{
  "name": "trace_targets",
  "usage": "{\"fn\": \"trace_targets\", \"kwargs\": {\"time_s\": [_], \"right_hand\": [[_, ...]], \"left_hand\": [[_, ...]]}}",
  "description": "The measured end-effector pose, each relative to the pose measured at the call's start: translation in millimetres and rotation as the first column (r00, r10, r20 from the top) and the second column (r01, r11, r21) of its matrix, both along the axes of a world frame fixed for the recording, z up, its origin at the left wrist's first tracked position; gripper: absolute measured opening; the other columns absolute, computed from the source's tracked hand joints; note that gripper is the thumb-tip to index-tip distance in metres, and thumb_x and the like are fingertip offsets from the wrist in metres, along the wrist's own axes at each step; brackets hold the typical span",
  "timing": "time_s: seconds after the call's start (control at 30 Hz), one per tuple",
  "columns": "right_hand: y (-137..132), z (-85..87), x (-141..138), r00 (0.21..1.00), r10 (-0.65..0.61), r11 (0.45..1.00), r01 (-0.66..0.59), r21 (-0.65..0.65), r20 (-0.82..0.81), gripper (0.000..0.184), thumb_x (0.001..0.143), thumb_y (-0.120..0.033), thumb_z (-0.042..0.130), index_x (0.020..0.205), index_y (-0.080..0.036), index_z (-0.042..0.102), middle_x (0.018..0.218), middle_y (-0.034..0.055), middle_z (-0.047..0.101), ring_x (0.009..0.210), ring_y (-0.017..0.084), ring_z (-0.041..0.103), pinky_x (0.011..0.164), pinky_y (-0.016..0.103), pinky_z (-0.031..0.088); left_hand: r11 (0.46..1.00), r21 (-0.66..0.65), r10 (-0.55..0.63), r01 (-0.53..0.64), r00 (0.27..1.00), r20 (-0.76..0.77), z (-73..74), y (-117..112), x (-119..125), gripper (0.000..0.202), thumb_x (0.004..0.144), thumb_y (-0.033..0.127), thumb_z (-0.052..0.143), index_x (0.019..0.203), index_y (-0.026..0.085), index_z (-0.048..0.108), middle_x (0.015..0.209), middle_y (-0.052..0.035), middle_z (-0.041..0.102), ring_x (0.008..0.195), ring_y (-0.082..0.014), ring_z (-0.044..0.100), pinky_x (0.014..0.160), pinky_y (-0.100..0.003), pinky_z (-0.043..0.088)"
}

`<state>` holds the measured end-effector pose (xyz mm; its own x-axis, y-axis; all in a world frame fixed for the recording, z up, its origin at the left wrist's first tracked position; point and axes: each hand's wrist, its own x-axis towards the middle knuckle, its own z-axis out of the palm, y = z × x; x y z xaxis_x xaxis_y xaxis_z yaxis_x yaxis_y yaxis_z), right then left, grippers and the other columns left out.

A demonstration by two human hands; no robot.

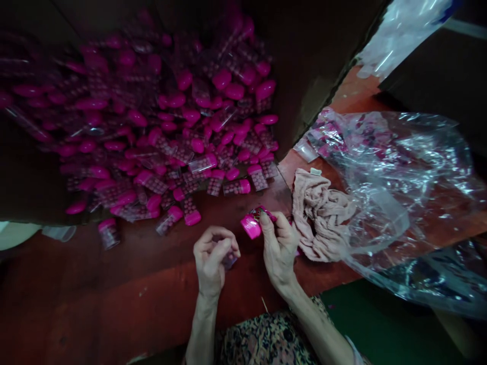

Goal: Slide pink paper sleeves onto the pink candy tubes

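Observation:
A large heap of clear plastic tubes with bright pink caps [163, 137] fills the upper left, each tube packed with small round pink pieces. My right hand [279, 246] is shut on one such tube, its pink cap [250, 226] sticking out to the left and a pink-printed strip at its top. My left hand [213, 258] curls around a small clear tube [230, 261], mostly hidden by the fingers. The hands are close together, just below the heap's front edge. A few loose tubes [109, 233] lie apart from it on the reddish-brown table [114, 289].
A crumpled beige cloth [319, 215] lies right of my right hand. Beyond it is a large clear plastic bag [407, 177], with pink-printed packets [342, 134] at its far end. Dark cardboard walls [312, 66] rise behind the heap. White plastic sheeting [399, 35] sits top right.

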<state>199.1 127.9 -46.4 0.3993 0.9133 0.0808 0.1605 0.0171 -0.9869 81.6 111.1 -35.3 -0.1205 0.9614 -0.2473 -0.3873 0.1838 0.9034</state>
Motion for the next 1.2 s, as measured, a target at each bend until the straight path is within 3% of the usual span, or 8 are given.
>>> {"fn": "trace_targets", "kwargs": {"time_s": [0.27,0.53,0.7,0.87,0.97,1.03,1.13,1.2], "right_hand": [[-3.2,2.1,-1.7,0.995,0.002,0.993,-0.014,0.118,0.098,0.012,0.087,-0.026,0.051,0.077,-0.02,0.055,0.066,-0.002,0.055,0.059,0.012,0.049,0.058,0.024,0.039],[-2.2,4.1,3.1,0.992,0.051,0.993,-0.063,0.101,0.114,0.016,0.086,-0.028,0.052,0.073,-0.02,0.058,0.062,-0.0017,0.055,0.055,0.012,0.047,0.055,0.025,0.038],[0.8,7.4,-0.8,0.986,0.042,0.995,-0.056,-0.082,-0.162,0.03,0.086,-0.037,0.052,0.063,-0.018,0.053,0.053,-0.0051,0.047,0.05,0.009,0.04,0.049,0.021,0.032],[19.9,10.0,6.8,0.873,-0.044,0.988,-0.034,-0.15,-0.486,0.033,0.078,-0.045,0.059,0.06,-0.019,0.049,0.049,-0.0071,0.045,0.041,0.007,0.036,0.042,0.02,0.032],[29.5,18.6,32.2,0.843,-0.151,0.984,0.076,-0.163,-0.517,0.028,0.075,-0.044,0.063,0.065,-0.021,0.053,0.044,-0.0095,0.044,0.033,0.005,0.033,0.036,0.019,0.032],[25.1,28.7,56.2,0.888,-0.158,0.977,0.077,-0.198,-0.433,0.019,0.074,-0.04,0.066,0.072,-0.022,0.06,0.047,-0.0082,0.049,0.033,0.005,0.037,0.036,0.018,0.033],[-5.6,42.0,94.4,0.978,0.054,0.934,-0.121,-0.337,-0.201,0.027,0.062,-0.034,0.076,0.085,-0.022,0.07,0.068,0.0024,0.068,0.05,0.013,0.057,0.04,0.021,0.042],[-40.3,43.3,117.4,0.927,0.338,0.803,-0.373,-0.465,-0.161,0.026,0.051,-0.031,0.081,0.073,-0.019,0.074,0.062,0.0072,0.069,0.05,0.02,0.061,0.042,0.027,0.047]], "left_hand": [[0.986,-0.16,-0.066,0.055,0.996,-0.065,-2.1,1.5,11.2,0.018,0.063,0.025,0.074,0.08,0.017,0.073,0.05,0.0013,0.063,0.039,-0.0075,0.054,0.038,-0.016,0.039],[0.981,-0.194,0.01,-0.016,1.0,-0.03,0.3,5.9,18.7,0.009,0.061,0.023,0.073,0.061,0.015,0.069,0.053,-0.0006,0.065,0.039,-0.0066,0.053,0.035,-0.014,0.036],[0.975,-0.223,-0.02,0.007,0.998,-0.055,-0.1,3.7,18.6,0.01,0.062,0.023,0.072,0.06,0.015,0.068,0.051,-0.0001,0.064,0.038,-0.0063,0.053,0.035,-0.014,0.034],[0.974,-0.225,-0.041,0.033,0.999,-0.031,-2.1,1.4,17.5,0.012,0.063,0.022,0.072,0.058,0.014,0.066,0.05,0.0016,0.061,0.038,-0.005,0.052,0.034,-0.013,0.032],[0.964,-0.267,-0.001,-0.003,1.0,-0.013,-5.0,-0.8,14.9,0.015,0.062,0.024,0.073,0.057,0.014,0.064,0.05,0.0009,0.061,0.037,-0.0054,0.051,0.034,-0.013,0.032],[0.956,-0.287,0.054,-0.055,0.998,-0.014,-5.7,-1.0,12.2,0.015,0.061,0.025,0.073,0.058,0.014,0.064,0.049,0.0007,0.061,0.037,-0.0059,0.052,0.034,-0.013,0.034],[0.951,-0.267,0.153,-0.155,0.988,-0.03,-4.5,1.7,7.1,0.014,0.061,0.024,0.073,0.059,0.014,0.063,0.05,0.0017,0.062,0.039,-0.006,0.052,0.035,-0.014,0.037],[0.943,-0.25,0.212,-0.22,0.976,-0.059,-3.3,4.3,3.7,0.013,0.062,0.023,0.073,0.06,0.015,0.062,0.052,0.0024,0.063,0.039,-0.006,0.053,0.036,-0.013,0.038]]}}
